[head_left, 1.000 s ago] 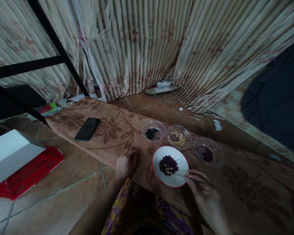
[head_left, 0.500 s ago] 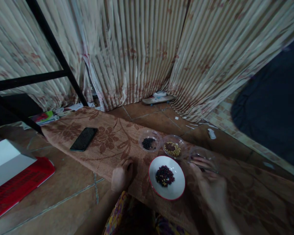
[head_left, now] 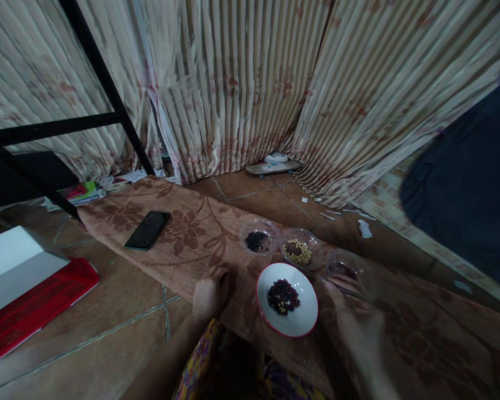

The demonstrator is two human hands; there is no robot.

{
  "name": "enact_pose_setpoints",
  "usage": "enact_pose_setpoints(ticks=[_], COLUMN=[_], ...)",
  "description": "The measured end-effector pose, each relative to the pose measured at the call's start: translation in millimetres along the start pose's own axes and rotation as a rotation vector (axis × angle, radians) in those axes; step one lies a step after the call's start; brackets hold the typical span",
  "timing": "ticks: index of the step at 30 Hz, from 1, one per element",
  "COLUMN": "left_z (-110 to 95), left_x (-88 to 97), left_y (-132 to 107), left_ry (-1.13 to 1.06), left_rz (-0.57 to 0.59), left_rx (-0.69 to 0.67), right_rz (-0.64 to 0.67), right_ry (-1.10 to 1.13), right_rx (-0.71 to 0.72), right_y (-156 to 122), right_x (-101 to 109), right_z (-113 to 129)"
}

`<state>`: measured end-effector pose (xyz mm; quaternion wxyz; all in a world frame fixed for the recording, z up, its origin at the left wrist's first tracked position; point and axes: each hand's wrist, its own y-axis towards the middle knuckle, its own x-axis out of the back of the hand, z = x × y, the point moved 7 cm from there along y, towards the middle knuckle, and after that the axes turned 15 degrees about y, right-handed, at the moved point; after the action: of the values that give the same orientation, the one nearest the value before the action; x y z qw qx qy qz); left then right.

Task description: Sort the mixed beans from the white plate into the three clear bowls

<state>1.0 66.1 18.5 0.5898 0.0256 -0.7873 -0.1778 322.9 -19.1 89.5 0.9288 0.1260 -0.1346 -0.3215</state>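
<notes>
Right hand [head_left: 354,316] pinching thin chopsticks [head_left: 316,276], slightly blurred. Long axis slanting leftward and away from person; tips toward gap between red-rimmed bowl [head_left: 306,303] and cup of yellow beans [head_left: 302,251]. Chopsticks reaching out ahead and left of fingers. Bowl just left of right hand; dark-red-bean cup [head_left: 337,258] partly behind fingers. Left hand [head_left: 210,291] loosely curled on surface [head_left: 208,250], left of bowl.
</notes>
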Motion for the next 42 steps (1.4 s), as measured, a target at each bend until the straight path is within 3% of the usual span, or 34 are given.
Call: enact_pose_setpoints(ticks=[7,10,25,42], left_z=[-1.1,-1.4,-0.2,0.2], left_x=[0.3,0.2,-0.8,0.0], left_y=[-0.3,-0.4,-0.3,-0.3], left_ry=[0.022,0.027,-0.015,-0.008], left_rz=[-0.006,-0.007,-0.017,-0.011], left_rx=[-0.004,-0.009,-0.007,0.008], right_rz=[0.250,0.311,0.354,0.349], right_ry=[-0.026,-0.048,-0.162,-0.160], right_rx=[-0.179,-0.182,-0.028,-0.003], right_y=[-43.2,-53.9,-51.2,-51.3], right_x=[-3.1,-5.3,-13.2,-12.4], right_z=[-32.9,-36.2,-40.1,-33.8])
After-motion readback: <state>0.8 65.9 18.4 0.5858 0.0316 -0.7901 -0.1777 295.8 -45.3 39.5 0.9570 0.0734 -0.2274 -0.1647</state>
